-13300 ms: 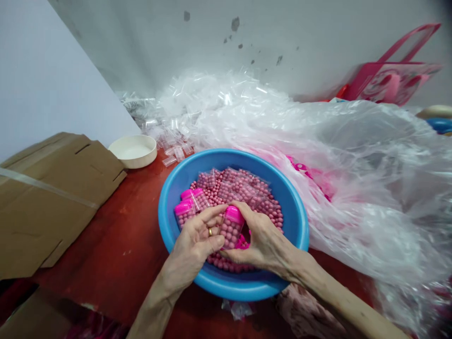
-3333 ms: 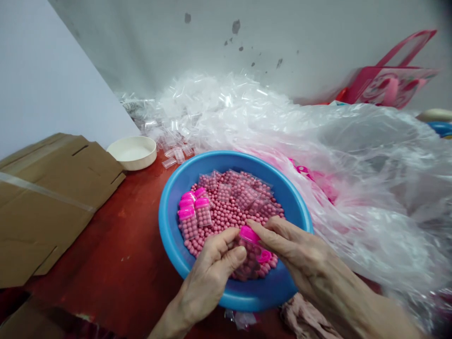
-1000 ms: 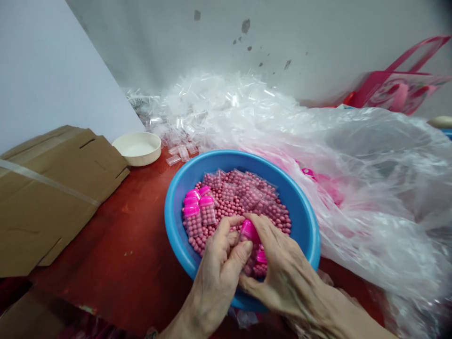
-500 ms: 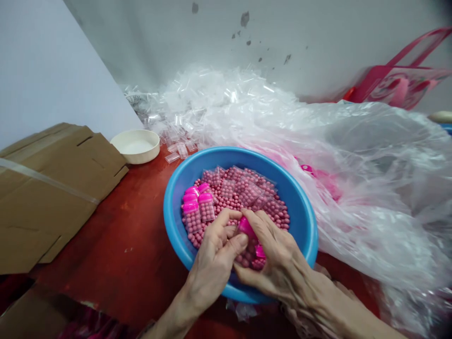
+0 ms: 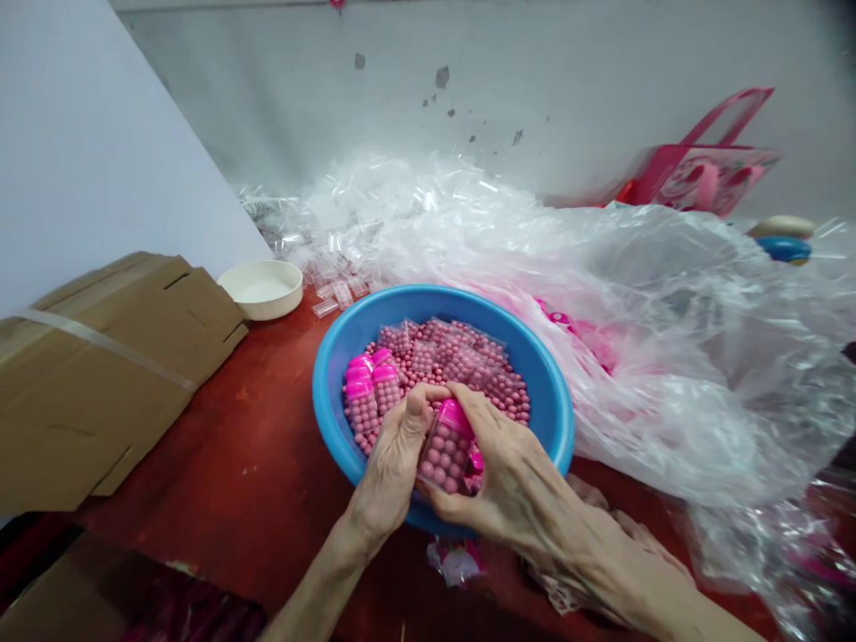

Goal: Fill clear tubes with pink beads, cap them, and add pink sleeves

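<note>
Between my two hands is a small clear plastic container [image 5: 445,453] full of pink beads, with a bright pink cap at its top. My right hand [image 5: 518,481] grips it from the right, thumb at its lower end and fingers by the cap. My left hand [image 5: 394,455] is curled against its left side, thumb raised. Both hands are over the near part of a blue basin [image 5: 324,392]. Loose pink beads [image 5: 428,385] fill the basin. Several capped containers [image 5: 363,406] stand at its left, and filled containers without visible caps [image 5: 468,361] lie at the back.
Folded cardboard [image 5: 127,357] lies left on the red tabletop [image 5: 247,481], near a white round dish [image 5: 264,290]. Behind are heaped empty clear containers [image 5: 341,241]. Plastic sheeting [image 5: 655,357] with pink caps spreads right. A pink bag [image 5: 702,174] is by the wall.
The container has turned so its bead-filled face shows more fully. My left thumb has lifted off its front. The camera view has shifted slightly.
</note>
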{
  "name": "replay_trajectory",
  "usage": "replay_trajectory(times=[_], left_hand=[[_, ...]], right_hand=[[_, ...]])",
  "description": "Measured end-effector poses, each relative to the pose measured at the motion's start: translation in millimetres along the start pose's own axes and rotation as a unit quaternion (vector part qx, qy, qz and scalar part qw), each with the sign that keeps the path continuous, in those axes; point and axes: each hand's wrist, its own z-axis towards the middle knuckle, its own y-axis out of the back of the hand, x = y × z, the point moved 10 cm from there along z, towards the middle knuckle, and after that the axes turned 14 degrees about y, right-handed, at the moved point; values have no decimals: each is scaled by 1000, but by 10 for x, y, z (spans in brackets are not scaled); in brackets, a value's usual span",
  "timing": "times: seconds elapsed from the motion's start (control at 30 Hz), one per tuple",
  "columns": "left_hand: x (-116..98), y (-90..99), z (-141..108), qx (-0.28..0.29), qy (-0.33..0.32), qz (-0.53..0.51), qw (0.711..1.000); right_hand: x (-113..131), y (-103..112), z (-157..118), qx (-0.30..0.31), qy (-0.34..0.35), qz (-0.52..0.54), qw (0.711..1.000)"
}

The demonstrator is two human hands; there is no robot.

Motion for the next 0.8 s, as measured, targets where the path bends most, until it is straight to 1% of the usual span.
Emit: replay_trajectory(times=[0.17,0.3,0.37,0.43,0.53,0.63,0.7,0.8], left_hand=[[-51,-79,-39,24,9,42,999],[-93,-103,-51,33,8,38,999],[-79,-121,-50,41,23,41,998],[-49,-131,-51,45,44,39,997],[-5,-99,-57,26,64,21,997],[-11,-20,-69,-17,42,15,999],[-27,17,-80,-40,23,19,999],[-22,21,-87,-50,22,14,998]], right_hand=[[10,-19,6,-10,-2,4,1000],[-19,-54,3,-4,-20,13,1000],[-5,-61,16,3,-16,9,1000],[44,-45,39,5,3,-9,1000],[128,-9,73,6,32,-50,998],[174,-12,95,14,51,-76,996],[190,-39,99,18,64,-64,996],[179,-66,80,11,68,-35,997]])
